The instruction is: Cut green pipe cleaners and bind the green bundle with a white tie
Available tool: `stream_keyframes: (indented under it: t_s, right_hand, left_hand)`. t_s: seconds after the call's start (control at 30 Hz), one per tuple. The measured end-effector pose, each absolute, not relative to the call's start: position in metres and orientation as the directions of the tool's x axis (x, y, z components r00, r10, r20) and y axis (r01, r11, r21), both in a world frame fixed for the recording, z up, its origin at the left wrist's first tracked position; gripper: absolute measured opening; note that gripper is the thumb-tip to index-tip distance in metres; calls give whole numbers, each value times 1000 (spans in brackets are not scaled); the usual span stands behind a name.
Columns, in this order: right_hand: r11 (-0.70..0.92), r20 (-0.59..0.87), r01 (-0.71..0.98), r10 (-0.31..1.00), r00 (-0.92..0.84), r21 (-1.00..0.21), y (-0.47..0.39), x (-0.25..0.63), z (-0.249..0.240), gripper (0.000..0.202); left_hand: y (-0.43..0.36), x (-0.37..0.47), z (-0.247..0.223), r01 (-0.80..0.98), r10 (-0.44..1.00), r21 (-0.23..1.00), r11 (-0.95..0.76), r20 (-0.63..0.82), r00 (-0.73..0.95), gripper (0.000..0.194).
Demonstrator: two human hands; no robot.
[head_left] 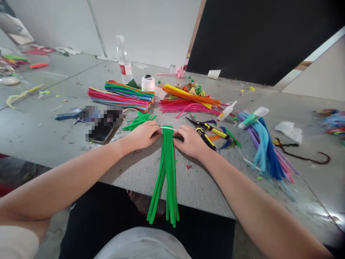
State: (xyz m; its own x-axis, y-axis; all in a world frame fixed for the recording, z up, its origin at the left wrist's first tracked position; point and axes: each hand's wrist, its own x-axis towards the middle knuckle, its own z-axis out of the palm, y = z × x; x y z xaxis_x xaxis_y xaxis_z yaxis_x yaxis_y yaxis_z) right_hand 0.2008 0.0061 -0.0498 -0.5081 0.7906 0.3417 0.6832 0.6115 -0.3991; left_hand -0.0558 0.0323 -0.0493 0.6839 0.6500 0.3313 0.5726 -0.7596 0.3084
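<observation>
A bunch of green pipe cleaners (169, 158) lies lengthwise in front of me, its lower ends hanging past the table's front edge. Across its top runs a thin, slightly curved white strip (168, 127). My left hand (147, 135) pinches the strip's left end, fingers closed beside the bunch. On the other side, my right hand (188, 139) has its fingers closed at the right end, against the green stems. Fingertips of both hands are partly hidden. Short green pipe cleaner pieces (138, 120) lie just beyond my left hand.
Yellow-black pliers (215, 131) lie right of my right hand, a phone (106, 126) left of my left. Behind are multicoloured pipe cleaner bundles (121, 95), a water bottle (124, 61) and a white jar (148, 83). Blue and purple stems (265, 144) with a tube (253, 118) lie right.
</observation>
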Motion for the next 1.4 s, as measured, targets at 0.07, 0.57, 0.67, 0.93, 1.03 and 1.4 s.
stream_keyframes:
  t_s: [0.07,0.57,0.67,0.93,1.03,1.4]
  right_hand:
    - [601,325,681,799,-506,-419,5,200,-49,9]
    - [664,287,590,739,-609,-458,-7,204,-39,12]
    - [662,304,604,745,-594,-443,-7,201,-40,15]
    - [629,311,635,776,-549,-448,-8,196,-40,16]
    - [610,321,653,792,-519,-449,-5,199,-41,14]
    - [639,371,674,767,-524,-371,-2,207,-45,36]
  left_hand:
    - [31,-57,-47,565,638,299,-769,314,703,17]
    - [19,-58,-36,470,578,388,-793,233,782,7]
    - [22,-62,-37,466,579,394,-792,246,777,5]
    - [28,-65,-40,510,608,352,-785,274,745,9]
    - [29,-65,-40,529,618,336,-779,272,738,10]
    - [19,-66,-41,552,589,207,-808,312,746,50]
